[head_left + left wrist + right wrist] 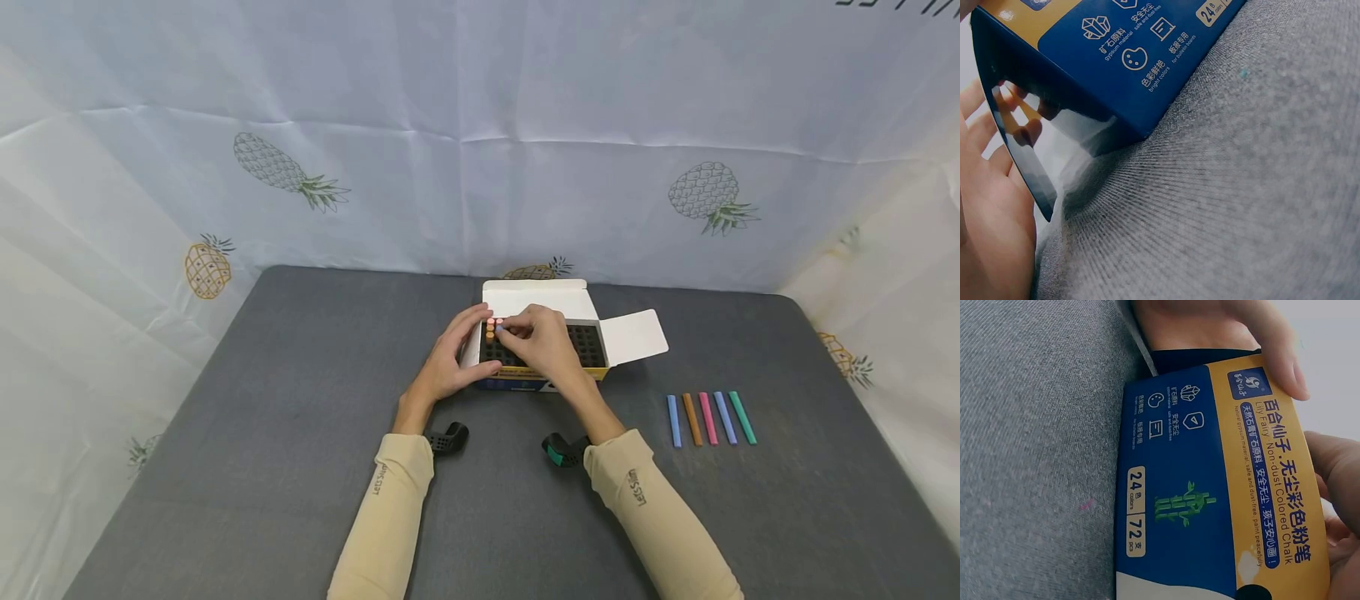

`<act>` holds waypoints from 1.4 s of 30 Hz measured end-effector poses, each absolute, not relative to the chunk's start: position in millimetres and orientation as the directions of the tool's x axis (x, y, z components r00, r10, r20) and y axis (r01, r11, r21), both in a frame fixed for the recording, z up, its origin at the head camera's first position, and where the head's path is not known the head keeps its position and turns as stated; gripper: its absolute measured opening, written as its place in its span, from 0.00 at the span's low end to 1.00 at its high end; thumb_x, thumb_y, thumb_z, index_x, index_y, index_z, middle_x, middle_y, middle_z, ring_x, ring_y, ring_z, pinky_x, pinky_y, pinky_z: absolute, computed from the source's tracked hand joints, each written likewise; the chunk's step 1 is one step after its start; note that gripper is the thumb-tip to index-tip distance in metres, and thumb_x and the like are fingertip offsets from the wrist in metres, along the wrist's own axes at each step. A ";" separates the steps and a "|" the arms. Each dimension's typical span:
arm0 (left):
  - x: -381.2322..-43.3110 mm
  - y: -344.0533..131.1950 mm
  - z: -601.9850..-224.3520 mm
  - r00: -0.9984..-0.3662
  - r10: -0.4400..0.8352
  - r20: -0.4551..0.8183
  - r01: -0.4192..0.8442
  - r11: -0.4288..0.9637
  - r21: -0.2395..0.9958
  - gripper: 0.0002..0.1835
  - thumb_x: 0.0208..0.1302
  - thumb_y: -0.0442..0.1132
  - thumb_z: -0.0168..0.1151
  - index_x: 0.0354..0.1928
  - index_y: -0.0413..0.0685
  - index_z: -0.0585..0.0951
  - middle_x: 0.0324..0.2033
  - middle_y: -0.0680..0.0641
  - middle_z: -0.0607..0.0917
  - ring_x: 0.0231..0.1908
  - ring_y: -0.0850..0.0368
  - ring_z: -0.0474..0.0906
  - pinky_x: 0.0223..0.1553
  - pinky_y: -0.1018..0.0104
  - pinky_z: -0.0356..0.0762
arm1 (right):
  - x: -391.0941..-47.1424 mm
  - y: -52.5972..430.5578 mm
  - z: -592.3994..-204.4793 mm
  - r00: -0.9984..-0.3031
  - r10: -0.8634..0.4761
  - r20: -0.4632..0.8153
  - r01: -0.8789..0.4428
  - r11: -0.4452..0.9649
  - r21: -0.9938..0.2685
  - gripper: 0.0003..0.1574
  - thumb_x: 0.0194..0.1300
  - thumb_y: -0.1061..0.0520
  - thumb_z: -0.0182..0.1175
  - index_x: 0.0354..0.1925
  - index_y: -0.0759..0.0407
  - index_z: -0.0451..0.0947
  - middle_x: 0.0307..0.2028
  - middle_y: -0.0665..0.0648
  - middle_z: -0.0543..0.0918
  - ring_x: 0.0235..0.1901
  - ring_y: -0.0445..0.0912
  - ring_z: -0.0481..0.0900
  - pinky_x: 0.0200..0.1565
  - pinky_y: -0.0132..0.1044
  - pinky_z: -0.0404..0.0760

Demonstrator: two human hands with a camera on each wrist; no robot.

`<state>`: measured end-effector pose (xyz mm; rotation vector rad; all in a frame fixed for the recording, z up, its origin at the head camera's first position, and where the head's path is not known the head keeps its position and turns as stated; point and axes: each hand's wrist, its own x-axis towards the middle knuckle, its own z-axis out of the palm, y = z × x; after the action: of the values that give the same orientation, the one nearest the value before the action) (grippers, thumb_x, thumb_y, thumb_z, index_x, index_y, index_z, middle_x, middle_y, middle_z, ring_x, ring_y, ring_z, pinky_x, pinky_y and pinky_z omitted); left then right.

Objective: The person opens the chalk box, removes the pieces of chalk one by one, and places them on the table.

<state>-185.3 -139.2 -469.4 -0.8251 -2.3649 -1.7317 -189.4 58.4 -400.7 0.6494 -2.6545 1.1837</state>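
An open chalk box (542,383) in blue and yellow lies on the table, its black insert (588,343) full of round holes. My left hand (442,367) holds the box's left end, thumb on the front rim and fingers at the far left corner. In the left wrist view, this hand (991,231) is beside the box's side flap (1029,169). My right hand (546,342) is over the insert, its fingertips pinching a bluish chalk stick (499,330) at the left holes. Orange and pink chalk sticks (490,332) stand upright beside it.
A row of several loose chalk sticks (707,419), blue, brown, pink and green, lies to the right on the grey table (315,375). The box's white lid (536,297) stands up at the back; a white flap (634,337) sticks out right. A pineapple-print curtain (450,192) hangs behind.
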 end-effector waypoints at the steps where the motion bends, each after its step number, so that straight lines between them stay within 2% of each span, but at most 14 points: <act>1: -185.3 -139.0 -469.2 -0.847 0.367 0.384 0.476 0.206 0.855 0.43 0.64 0.58 0.70 0.75 0.47 0.68 0.78 0.42 0.62 0.78 0.41 0.59 0.74 0.37 0.63 | -189.0 58.5 -400.3 -0.889 -0.321 0.326 -0.457 0.588 -0.667 0.09 0.64 0.62 0.70 0.41 0.67 0.90 0.32 0.63 0.86 0.29 0.52 0.84 0.33 0.39 0.84; 5: -185.3 -138.6 -468.6 -0.843 0.372 0.389 0.481 0.196 0.855 0.42 0.64 0.56 0.71 0.75 0.46 0.68 0.78 0.41 0.61 0.78 0.41 0.59 0.74 0.37 0.63 | -187.7 59.4 -399.7 -0.882 -0.300 0.364 -0.471 0.554 -0.686 0.08 0.64 0.62 0.70 0.39 0.67 0.90 0.32 0.63 0.85 0.28 0.51 0.83 0.32 0.35 0.82; 11: -185.3 -137.8 -468.7 -0.848 0.371 0.379 0.472 0.201 0.858 0.49 0.60 0.71 0.65 0.75 0.47 0.68 0.78 0.42 0.62 0.78 0.43 0.59 0.75 0.38 0.62 | -187.6 59.4 -399.6 -0.871 -0.250 0.424 -0.491 0.500 -0.713 0.09 0.65 0.61 0.70 0.40 0.67 0.90 0.33 0.63 0.84 0.29 0.52 0.85 0.32 0.34 0.84; 20: -185.2 -136.5 -469.9 -0.858 0.366 0.360 0.455 0.219 0.863 0.52 0.57 0.77 0.62 0.75 0.50 0.68 0.78 0.45 0.62 0.78 0.44 0.60 0.74 0.38 0.63 | -191.2 58.2 -403.1 -0.887 -0.228 0.401 -0.460 0.493 -0.738 0.15 0.65 0.59 0.71 0.48 0.66 0.89 0.31 0.62 0.82 0.28 0.51 0.82 0.31 0.29 0.77; 25: -186.3 -136.2 -471.0 -0.853 0.369 0.369 0.465 0.218 0.858 0.51 0.58 0.75 0.62 0.75 0.50 0.68 0.78 0.44 0.62 0.78 0.43 0.59 0.74 0.37 0.63 | -191.0 58.3 -403.3 -0.888 -0.223 0.402 -0.459 0.491 -0.740 0.16 0.64 0.58 0.72 0.48 0.65 0.89 0.30 0.62 0.82 0.27 0.51 0.81 0.30 0.29 0.76; 31: -185.5 -136.4 -470.8 -0.857 0.369 0.360 0.457 0.223 0.861 0.51 0.58 0.76 0.62 0.75 0.50 0.68 0.78 0.45 0.61 0.78 0.44 0.59 0.74 0.38 0.64 | -190.7 57.7 -402.4 -0.859 -0.211 0.467 -0.506 0.485 -0.713 0.14 0.65 0.60 0.71 0.47 0.67 0.89 0.32 0.62 0.82 0.28 0.51 0.84 0.32 0.34 0.84; 36: -185.8 -138.2 -471.1 -0.852 0.370 0.371 0.464 0.206 0.861 0.43 0.63 0.61 0.70 0.75 0.49 0.69 0.78 0.43 0.61 0.78 0.42 0.59 0.74 0.37 0.63 | -190.2 58.7 -395.2 -0.846 -0.187 0.500 -0.525 0.458 -0.717 0.14 0.64 0.59 0.71 0.46 0.66 0.89 0.32 0.62 0.81 0.31 0.51 0.83 0.36 0.41 0.89; 39: -186.4 -139.3 -470.6 -0.850 0.369 0.377 0.469 0.203 0.859 0.42 0.64 0.56 0.71 0.75 0.47 0.68 0.78 0.42 0.62 0.78 0.41 0.59 0.74 0.36 0.63 | -188.8 60.1 -388.1 -0.851 -0.175 0.496 -0.518 0.433 -0.738 0.14 0.64 0.60 0.72 0.46 0.66 0.89 0.33 0.62 0.82 0.31 0.49 0.82 0.36 0.35 0.88; 42: -186.7 -140.2 -469.7 -0.851 0.368 0.375 0.469 0.209 0.858 0.45 0.63 0.62 0.69 0.75 0.46 0.68 0.78 0.42 0.62 0.78 0.41 0.59 0.74 0.36 0.62 | -186.8 62.1 -381.2 -0.854 -0.166 0.493 -0.515 0.399 -0.759 0.14 0.64 0.61 0.72 0.46 0.66 0.89 0.34 0.62 0.82 0.31 0.45 0.81 0.34 0.26 0.84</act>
<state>-186.7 -140.2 -469.7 -0.8228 -2.3722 -1.7362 -186.8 62.1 -381.2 0.5905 -2.3225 1.4398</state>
